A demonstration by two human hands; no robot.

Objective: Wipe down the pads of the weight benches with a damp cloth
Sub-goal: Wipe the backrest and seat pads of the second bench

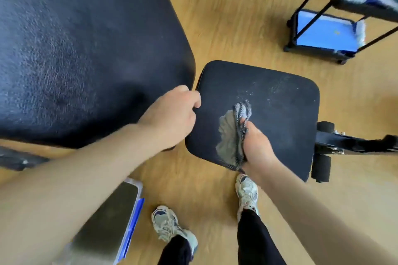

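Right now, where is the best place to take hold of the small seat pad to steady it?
Hold the seat pad at its left edge, coming from the backrest side. There the left hand already curls over the rim, and the cloth under the right hand keeps room.

Left hand (pixel 172 112) curled, gripping; right hand (pixel 256 146) closed, palm down.

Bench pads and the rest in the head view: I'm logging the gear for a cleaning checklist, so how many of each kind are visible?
Bench pads: 2, the large back pad and the small seat pad
Cloths: 1, the grey cloth in the right hand
Foam rollers: 2, upper and lower
Black carts: 1
Total: 6
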